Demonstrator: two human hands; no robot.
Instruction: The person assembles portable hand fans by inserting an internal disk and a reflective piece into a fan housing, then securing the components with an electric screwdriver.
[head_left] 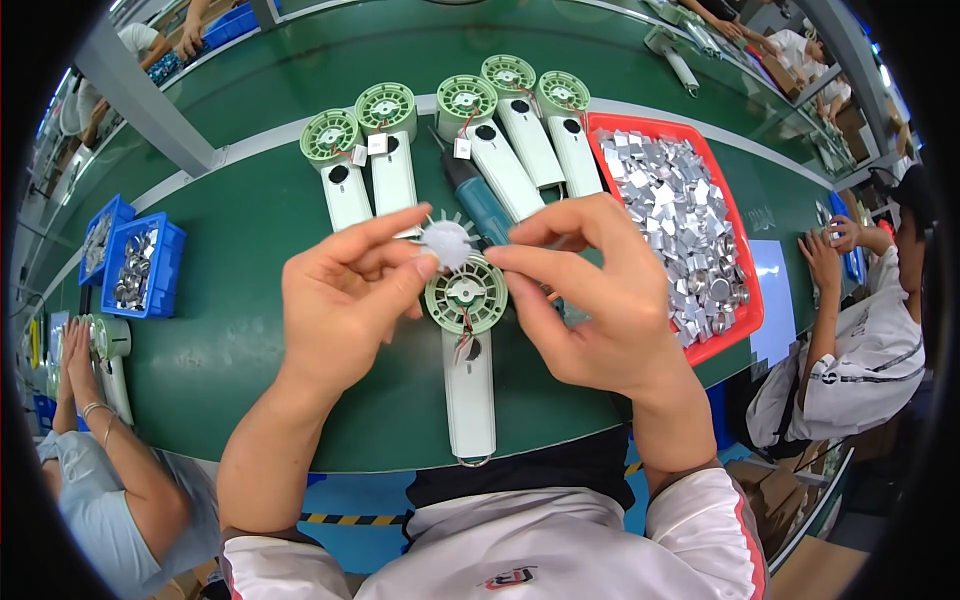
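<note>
My left hand (350,285) pinches a small white fan wheel with thin radial blades (447,243) between thumb and fingers. Under it lies a handheld fan, its round pale green grille head (466,297) facing up, with red and dark wires showing. Its white handle (469,400) points toward me. My right hand (600,300) is beside the fan wheel, fingers drawn together near the head's upper right edge; whatever they hold is hidden. Behind my hands lies a teal and black power screwdriver (480,200), partly covered by the right hand.
More handheld fans (386,108) lie in a row at the back of the green table (240,250). At right sits a red tray (752,290) of silvery metal pieces. Blue bins (165,270) stand at left. Co-workers sit on both sides (870,330).
</note>
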